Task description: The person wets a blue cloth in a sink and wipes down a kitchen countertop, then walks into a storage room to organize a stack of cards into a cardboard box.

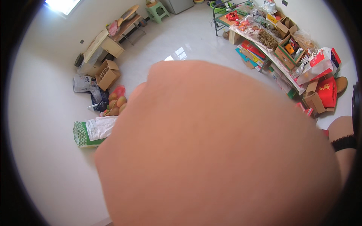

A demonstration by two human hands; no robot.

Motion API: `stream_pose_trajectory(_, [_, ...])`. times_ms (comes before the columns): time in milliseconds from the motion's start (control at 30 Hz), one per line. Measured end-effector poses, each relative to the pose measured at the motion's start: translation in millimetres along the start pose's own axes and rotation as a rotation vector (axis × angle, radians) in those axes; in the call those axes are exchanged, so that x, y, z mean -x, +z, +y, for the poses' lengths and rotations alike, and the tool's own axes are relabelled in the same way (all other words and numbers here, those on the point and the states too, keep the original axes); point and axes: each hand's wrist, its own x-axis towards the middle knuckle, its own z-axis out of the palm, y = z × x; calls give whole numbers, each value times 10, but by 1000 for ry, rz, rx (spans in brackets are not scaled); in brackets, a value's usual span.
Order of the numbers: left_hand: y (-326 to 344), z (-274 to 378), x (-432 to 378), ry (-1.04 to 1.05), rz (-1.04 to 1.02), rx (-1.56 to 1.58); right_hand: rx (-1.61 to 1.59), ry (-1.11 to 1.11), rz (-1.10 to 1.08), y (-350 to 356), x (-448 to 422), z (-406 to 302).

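A hand very close to the camera, by its slant probably my right hand (209, 141), fills the middle and bottom of the head view. Its back and knuckles show, blurred; the fingers and anything in them are hidden. My left hand is not in view as far as can be told. At the right edge is bare skin with a black lacy band (343, 142); which body part it is cannot be told. Left of the near hand, on the floor, lie a green and white bag (80, 135) with a white sheet or bag (103, 127) on it, and round fruit (121, 100) in red netting.
A long table (282, 66) at the right holds bags, dried plant matter and cardboard boxes. More packages lie beneath it. A box with a red bag (326, 90) stands nearby. At the left are an open cardboard box (109, 79), a cabinet (112, 47) and a green stool (158, 12).
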Motion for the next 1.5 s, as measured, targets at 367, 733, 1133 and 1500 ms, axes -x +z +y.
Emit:
stream_pose_trajectory(367, [10, 186, -2169, 124, -188, 9, -48, 40, 35, -555, -929, 1211])
stream_pose_trajectory(733, [19, 833, -3918, 222, -258, 31, -67, 86, 60, -1126, -1278, 2672])
stream_pose_trajectory(1133, [468, 1931, -5751, 251, -249, -36, -12, 19, 108, -1918, -1001, 4774])
stream_pose_trajectory(1500, [260, 3045, -7914, 466, -157, -224, 171, -69, 198, -2928, -1340, 5998])
